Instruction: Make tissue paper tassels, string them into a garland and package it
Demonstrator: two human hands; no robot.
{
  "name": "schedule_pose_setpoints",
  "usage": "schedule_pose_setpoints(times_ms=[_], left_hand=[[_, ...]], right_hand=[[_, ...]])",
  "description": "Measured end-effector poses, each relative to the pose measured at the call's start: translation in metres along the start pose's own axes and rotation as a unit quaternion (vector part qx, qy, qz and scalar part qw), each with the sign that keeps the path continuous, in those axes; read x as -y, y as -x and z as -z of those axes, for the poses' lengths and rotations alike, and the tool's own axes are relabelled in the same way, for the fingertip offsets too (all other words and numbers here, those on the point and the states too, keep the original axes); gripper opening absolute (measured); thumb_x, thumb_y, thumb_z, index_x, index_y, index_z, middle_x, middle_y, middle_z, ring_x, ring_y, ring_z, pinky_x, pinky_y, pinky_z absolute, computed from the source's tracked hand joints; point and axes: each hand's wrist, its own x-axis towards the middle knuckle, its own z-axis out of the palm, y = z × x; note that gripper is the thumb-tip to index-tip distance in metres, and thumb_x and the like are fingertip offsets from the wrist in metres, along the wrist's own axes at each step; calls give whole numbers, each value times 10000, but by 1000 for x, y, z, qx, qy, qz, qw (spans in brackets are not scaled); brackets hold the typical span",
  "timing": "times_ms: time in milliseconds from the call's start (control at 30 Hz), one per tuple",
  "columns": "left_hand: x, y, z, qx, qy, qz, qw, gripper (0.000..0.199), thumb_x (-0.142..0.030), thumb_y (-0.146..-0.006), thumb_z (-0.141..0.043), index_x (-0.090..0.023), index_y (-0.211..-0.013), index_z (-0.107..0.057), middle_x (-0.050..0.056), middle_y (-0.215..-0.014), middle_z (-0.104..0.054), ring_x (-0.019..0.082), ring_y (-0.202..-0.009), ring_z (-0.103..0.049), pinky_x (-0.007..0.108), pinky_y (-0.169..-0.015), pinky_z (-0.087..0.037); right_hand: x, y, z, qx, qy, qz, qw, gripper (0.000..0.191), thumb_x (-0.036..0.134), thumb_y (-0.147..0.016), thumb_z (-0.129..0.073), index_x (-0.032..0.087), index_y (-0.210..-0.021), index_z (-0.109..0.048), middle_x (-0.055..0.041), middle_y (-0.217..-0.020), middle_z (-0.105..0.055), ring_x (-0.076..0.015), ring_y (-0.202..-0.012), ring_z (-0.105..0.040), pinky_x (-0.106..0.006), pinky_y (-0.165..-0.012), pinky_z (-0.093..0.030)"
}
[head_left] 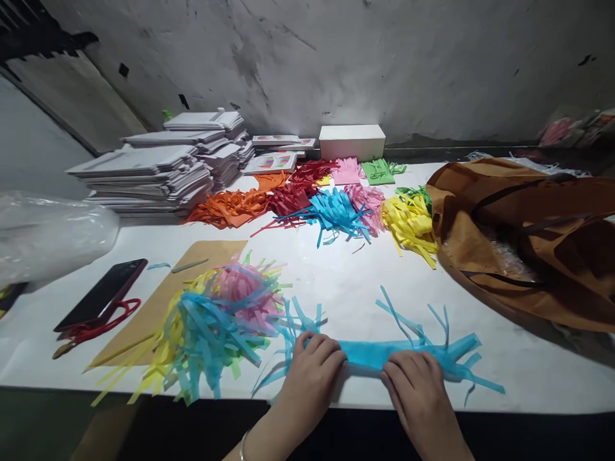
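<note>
A strip of blue tissue paper (368, 354) with fringed ends lies across the front of the white table. My left hand (317, 365) is closed on its left part, fingers bent over the paper. Farther right, my right hand (414, 378) grips the same strip, with fringe spreading out beyond it. The middle of the strip shows between the two hands. Just left of my left hand sits a heap of fringed paper, with a blue bunch (211, 333), a pink bunch (243, 291) and yellow strips (166, 352).
Brown envelope (129, 342) under the heap, black phone (103, 294) and red cord (113, 320) at left. Behind are paper stacks (158, 169), a white box (352, 142) and coloured fringe bunches (336, 211). A brown bag (542, 230) stands right, clear plastic (52, 230) left.
</note>
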Motion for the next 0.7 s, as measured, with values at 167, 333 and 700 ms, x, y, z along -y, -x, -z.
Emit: schedule_pose_setpoints(times_ms=[167, 333, 700], left_hand=[[0, -7, 4, 23, -48, 78, 995, 269, -148, -989, -420, -183, -817, -625, 47, -848, -651, 244, -858, -564, 450, -860, -344], [-2, -16, -3, 48, -127, 144, 980, 206, -180, -928, -542, -186, -742, -631, 55, -834, -632, 271, -851, -557, 458, -837, -346], [2, -19, -2, 52, -108, 148, 982, 187, -203, -922, -557, -177, -750, -626, 62, -826, -636, 275, -847, -561, 465, -824, -349]], right_hand=[[-14, -5, -3, 63, 90, -51, 993, 277, 187, -1030, -398, 205, -818, -574, -39, -819, -610, -215, -815, -556, -429, -876, -333], [-25, -22, -13, 83, 141, -59, 985, 358, 290, -1039, -400, 223, -703, -504, -3, -653, -532, -201, -644, -468, -380, -697, -280], [6, -25, -10, 2, 23, 24, 999, 191, 180, -1016, -461, 199, -1037, -649, -49, -936, -692, -224, -931, -603, -461, -987, -322]])
